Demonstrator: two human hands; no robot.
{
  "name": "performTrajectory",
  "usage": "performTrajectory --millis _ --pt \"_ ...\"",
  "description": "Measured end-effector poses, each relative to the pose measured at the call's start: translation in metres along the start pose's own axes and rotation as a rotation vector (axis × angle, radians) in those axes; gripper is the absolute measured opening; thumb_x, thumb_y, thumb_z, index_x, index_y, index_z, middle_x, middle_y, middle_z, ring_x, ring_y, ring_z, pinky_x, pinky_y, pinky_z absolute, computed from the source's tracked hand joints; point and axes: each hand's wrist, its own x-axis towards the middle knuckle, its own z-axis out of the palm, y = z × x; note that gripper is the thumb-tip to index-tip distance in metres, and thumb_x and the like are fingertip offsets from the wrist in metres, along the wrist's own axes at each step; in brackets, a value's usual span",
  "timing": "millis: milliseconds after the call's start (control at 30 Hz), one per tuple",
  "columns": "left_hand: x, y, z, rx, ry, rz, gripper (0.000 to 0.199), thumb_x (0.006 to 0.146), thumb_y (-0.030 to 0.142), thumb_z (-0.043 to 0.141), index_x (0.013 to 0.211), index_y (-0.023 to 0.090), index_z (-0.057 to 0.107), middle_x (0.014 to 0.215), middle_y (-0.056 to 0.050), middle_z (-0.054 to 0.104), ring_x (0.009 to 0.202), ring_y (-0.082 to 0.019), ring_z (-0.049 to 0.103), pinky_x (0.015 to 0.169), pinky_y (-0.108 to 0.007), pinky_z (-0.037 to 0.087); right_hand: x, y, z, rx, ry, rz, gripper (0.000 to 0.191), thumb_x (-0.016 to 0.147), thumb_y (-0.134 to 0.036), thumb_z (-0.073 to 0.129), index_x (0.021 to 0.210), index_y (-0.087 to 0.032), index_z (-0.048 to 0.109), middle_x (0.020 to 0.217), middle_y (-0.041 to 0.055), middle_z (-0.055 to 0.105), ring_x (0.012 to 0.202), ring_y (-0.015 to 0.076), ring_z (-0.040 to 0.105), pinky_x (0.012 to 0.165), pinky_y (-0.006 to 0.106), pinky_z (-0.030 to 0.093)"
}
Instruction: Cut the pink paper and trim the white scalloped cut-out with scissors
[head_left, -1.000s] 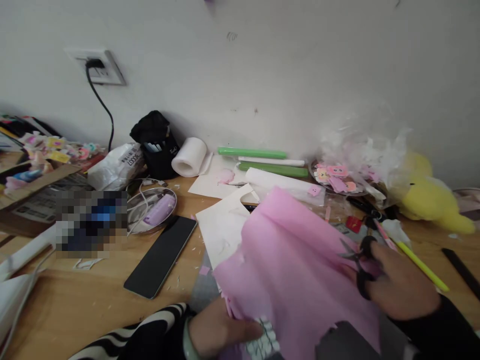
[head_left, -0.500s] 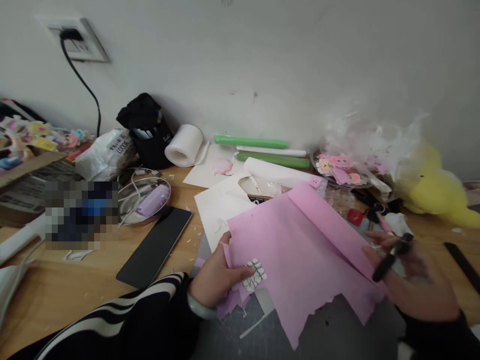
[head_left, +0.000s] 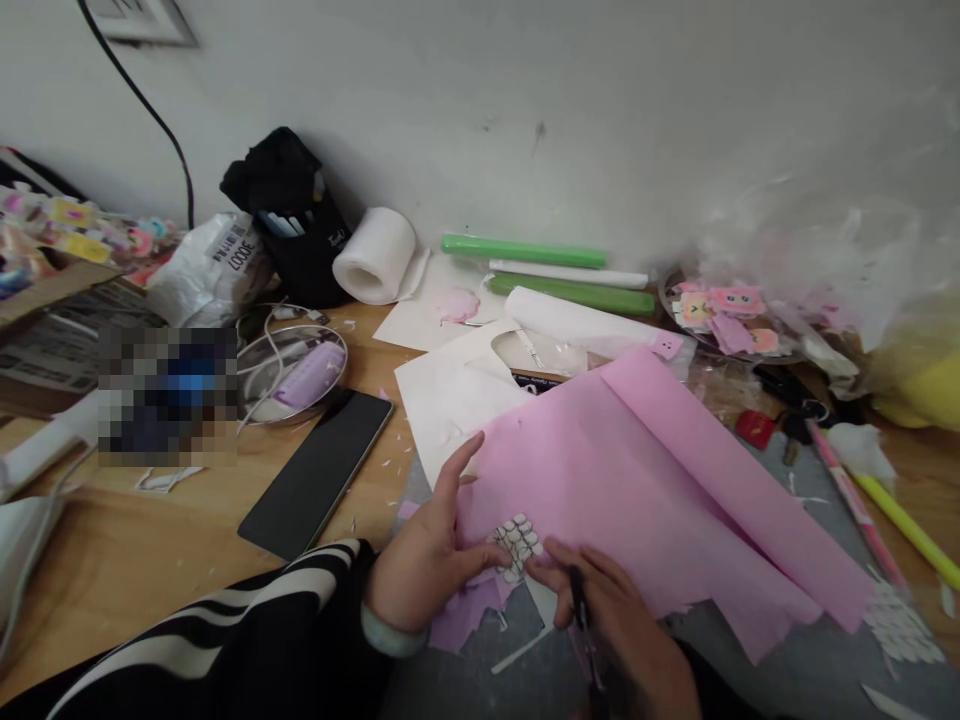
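Observation:
My left hand (head_left: pixel 420 555) lies at the left edge of a pink paper sheet (head_left: pixel 585 470). Its thumb touches a small white cutout (head_left: pixel 517 540) with dark-outlined scales, and its forefinger stretches apart from the thumb. Just right of the cutout, my right hand (head_left: pixel 619 625) has its fingertips at the cutout's edge. A slim black pen-like tool (head_left: pixel 589 640) is held in this hand; its exact kind is unclear. Purple paper scraps (head_left: pixel 472 610) and a white strip (head_left: pixel 521 650) lie below the cutout on the grey mat (head_left: pixel 750 690).
A black phone (head_left: pixel 319 475) lies left of the mat. Behind are a round dish (head_left: pixel 341 345) with a purple item, a white roll (head_left: pixel 375 255), green tubes (head_left: pixel 570 293) and a bowl of pink cutouts (head_left: pixel 731 315). At right are keys (head_left: pixel 791 425) and a yellow stick (head_left: pixel 907 530).
My right hand has moved left from the sheet's right side to the cutout, still with the black tool. My left forefinger has stretched out along the sheet. The view has shifted slightly.

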Motion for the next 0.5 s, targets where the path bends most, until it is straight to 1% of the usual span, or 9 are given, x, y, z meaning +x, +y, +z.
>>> performTrajectory --millis 67,133,167,233,300,367,433,467,500 --pt "-0.003 0.002 -0.005 -0.056 -0.062 -0.082 0.097 0.061 0.022 0.069 0.133 0.024 0.004 0.112 -0.011 0.05 0.082 -0.019 0.057 0.08 -0.038 0.045 0.003 0.0 -0.004 -0.064 -0.082 -0.005 0.039 0.064 -0.018 0.058 0.103 -0.021 0.059 0.105 0.01 0.065 0.102 0.0278 0.057 0.087 0.042 0.046" --pt "-0.006 0.005 -0.015 -0.111 -0.167 -0.167 0.1 0.061 0.016 0.065 0.132 0.027 -0.004 0.104 -0.008 0.055 0.062 -0.011 0.056 0.065 -0.03 0.049 0.006 -0.001 -0.009 -0.081 -0.133 -0.031 0.044 0.062 -0.018 0.061 0.105 -0.021 0.059 0.106 0.01 0.065 0.102 0.0284 0.057 0.086 0.041 0.047" --pt "-0.008 0.007 -0.021 -0.106 -0.208 -0.19 0.097 0.061 0.013 0.062 0.132 0.028 -0.002 0.103 -0.006 0.056 0.057 -0.009 0.054 0.06 -0.025 0.048 0.007 -0.001 -0.011 -0.081 -0.15 -0.042 0.045 0.062 -0.021 0.063 0.106 -0.021 0.059 0.107 0.0102 0.064 0.102 0.0287 0.057 0.086 0.041 0.047" --pt "-0.01 0.01 -0.036 0.059 -0.272 -0.222 0.085 0.061 0.01 0.057 0.131 0.029 0.012 0.1 -0.004 0.057 0.05 -0.006 0.052 0.051 -0.02 0.045 0.008 -0.001 -0.014 -0.074 -0.174 -0.057 0.049 0.06 -0.026 0.065 0.108 -0.02 0.058 0.108 0.0114 0.064 0.102 0.0302 0.056 0.086 0.042 0.047" --pt "-0.013 0.013 -0.05 0.239 -0.268 -0.211 0.072 0.065 0.011 0.05 0.129 0.028 0.023 0.091 -0.001 0.059 0.049 -0.008 0.054 0.049 -0.02 0.044 0.007 0.001 -0.014 -0.063 -0.179 -0.054 0.053 0.059 -0.025 0.064 0.111 -0.018 0.057 0.107 0.0123 0.064 0.103 0.0309 0.056 0.087 0.043 0.046" --pt "-0.016 0.018 -0.06 0.47 -0.183 -0.137 0.048 0.068 0.013 0.047 0.114 0.024 0.045 0.08 0.001 0.061 0.063 -0.013 0.058 0.057 -0.022 0.044 0.005 0.002 -0.013 -0.03 -0.154 -0.039 0.053 0.06 -0.021 0.062 0.113 -0.018 0.056 0.107 0.0117 0.064 0.103 0.03 0.056 0.088 0.042 0.045" --pt "-0.021 0.026 -0.06 0.669 -0.043 -0.079 0.023 0.071 0.019 0.046 0.093 0.021 0.055 0.08 -0.001 0.062 0.069 -0.016 0.059 0.059 -0.024 0.044 0.004 0.002 -0.012 0.019 -0.135 -0.019 0.053 0.061 -0.02 0.061 0.113 -0.019 0.056 0.106 0.0117 0.065 0.103 0.0295 0.056 0.089 0.042 0.045" --pt "-0.025 0.03 -0.056 0.725 0.021 -0.069 0.018 0.075 0.024 0.044 0.089 0.021 0.055 0.08 -0.002 0.062 0.067 -0.016 0.059 0.057 -0.024 0.043 0.003 0.001 -0.011 0.046 -0.129 -0.01 0.053 0.061 -0.022 0.062 0.113 -0.019 0.056 0.104 0.0118 0.065 0.103 0.03 0.056 0.089 0.043 0.044" --pt "-0.029 0.034 -0.049 0.734 0.018 -0.052 0.017 0.078 0.03 0.042 0.081 0.021 0.055 0.075 -0.002 0.063 0.062 -0.015 0.058 0.054 -0.023 0.043 0.002 0.001 -0.01 0.075 -0.12 0.003 0.054 0.061 -0.024 0.063 0.114 -0.019 0.055 0.101 0.0118 0.066 0.102 0.0307 0.056 0.089 0.044 0.044"
